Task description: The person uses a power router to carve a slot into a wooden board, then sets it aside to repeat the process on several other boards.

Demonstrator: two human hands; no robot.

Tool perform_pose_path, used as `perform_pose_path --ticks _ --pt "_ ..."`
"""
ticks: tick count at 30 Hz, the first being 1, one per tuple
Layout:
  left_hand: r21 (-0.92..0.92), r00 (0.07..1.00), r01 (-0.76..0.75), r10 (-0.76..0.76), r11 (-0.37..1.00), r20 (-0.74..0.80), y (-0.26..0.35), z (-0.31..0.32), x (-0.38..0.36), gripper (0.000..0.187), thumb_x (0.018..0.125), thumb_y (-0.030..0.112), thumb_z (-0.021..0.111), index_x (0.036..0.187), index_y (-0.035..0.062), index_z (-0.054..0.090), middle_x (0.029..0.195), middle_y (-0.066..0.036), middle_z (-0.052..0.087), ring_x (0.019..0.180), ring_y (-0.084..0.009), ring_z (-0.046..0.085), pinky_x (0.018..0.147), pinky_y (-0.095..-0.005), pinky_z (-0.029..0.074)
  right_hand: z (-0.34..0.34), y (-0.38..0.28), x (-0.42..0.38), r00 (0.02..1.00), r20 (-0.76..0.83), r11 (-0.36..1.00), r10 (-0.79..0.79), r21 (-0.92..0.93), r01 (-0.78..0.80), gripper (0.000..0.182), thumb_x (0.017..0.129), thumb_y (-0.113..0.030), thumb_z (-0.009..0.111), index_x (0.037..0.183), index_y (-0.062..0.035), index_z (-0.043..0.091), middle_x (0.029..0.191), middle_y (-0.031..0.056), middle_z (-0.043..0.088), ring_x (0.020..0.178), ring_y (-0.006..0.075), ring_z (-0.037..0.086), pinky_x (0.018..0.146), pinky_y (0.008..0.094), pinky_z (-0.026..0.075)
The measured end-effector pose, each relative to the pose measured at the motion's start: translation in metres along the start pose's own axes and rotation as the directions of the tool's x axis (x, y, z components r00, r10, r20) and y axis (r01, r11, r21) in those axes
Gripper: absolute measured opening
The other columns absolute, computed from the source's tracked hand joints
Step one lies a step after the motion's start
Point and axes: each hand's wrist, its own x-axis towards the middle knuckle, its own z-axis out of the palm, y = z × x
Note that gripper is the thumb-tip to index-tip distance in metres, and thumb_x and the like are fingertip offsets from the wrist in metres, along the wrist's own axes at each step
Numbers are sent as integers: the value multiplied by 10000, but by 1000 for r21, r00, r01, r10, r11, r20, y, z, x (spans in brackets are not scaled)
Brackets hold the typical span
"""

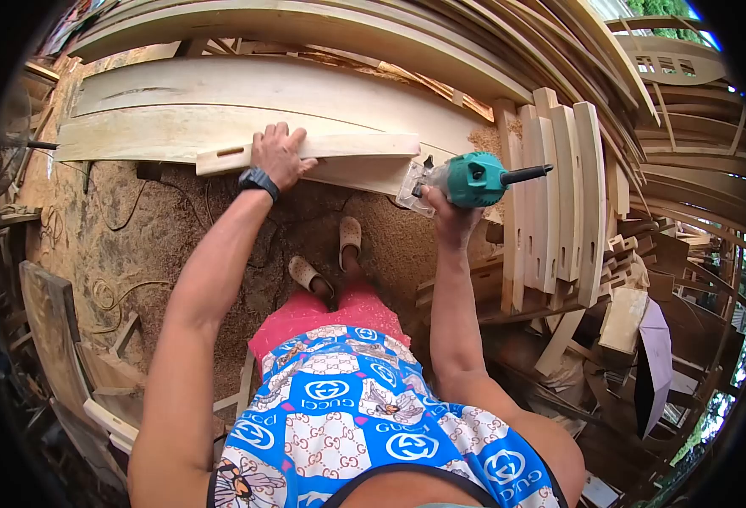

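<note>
My left hand (278,157), with a dark watch at the wrist, is wrapped over a pale wooden rail (360,146) that has a slot cut near its left end. The rail lies on a wide plank bench (161,127), along its near edge. A teal trim router (474,179) with a clear base (413,186) is in my right hand (453,218), fingers closed round its body. The router is tipped sideways, its black cord end pointing right, and its base is right at the rail's right end.
Several slotted wooden pieces (566,195) stand stacked to the right of the bench. Long curved boards (305,30) run along the far side. Sawdust (127,254) and cords (123,216) cover the ground near my feet. A folded umbrella (655,364) leans among offcuts at the right.
</note>
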Motion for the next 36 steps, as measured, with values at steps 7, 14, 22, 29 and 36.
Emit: perform_pose_path --ticks 7,14,22,29,36 --pt "-163 963 186 -213 969 -166 10 8 -74 514 817 381 821 1145 51 601 1118 -149 597 1036 -337 598 873 -485 486 0 -22 -24 999 -9 999 42 4 -42 539 640 20 804 1151 -33 645 1068 53 664 952 204 662 863 362 562" --pt "-292 864 491 -502 821 41 35 -7 -29 698 887 321 699 1441 23 396 1189 -248 550 991 -402 681 819 -516 587 13 -18 -18 996 84 999 25 39 -28 574 656 57 780 1204 -16 624 1130 74 660 1019 214 658 926 367 554" --pt "-494 765 614 -619 616 179 23 -6 26 1193 826 623 752 1657 101 73 1357 -352 455 1101 -495 650 948 -549 546 33 -29 -38 953 282 992 113 20 -124 618 670 40 813 1250 -12 608 1243 113 646 1127 239 640 1027 403 515" --pt "-104 949 280 -259 954 180 -27 -23 49 941 899 636 669 1651 271 237 1735 -123 104 1384 -491 462 1098 -576 469 59 -12 -63 903 429 999 1 -37 16 718 656 -29 914 1297 -50 589 1249 86 642 1166 231 614 1055 396 495" --pt "-6 947 251 -244 968 207 -34 -17 51 960 895 785 538 1662 337 175 1751 21 71 1542 -481 217 1196 -660 286 55 -18 -88 882 471 1000 24 0 -27 719 676 -57 917 1304 -71 567 1258 59 596 1152 207 596 1039 370 487"
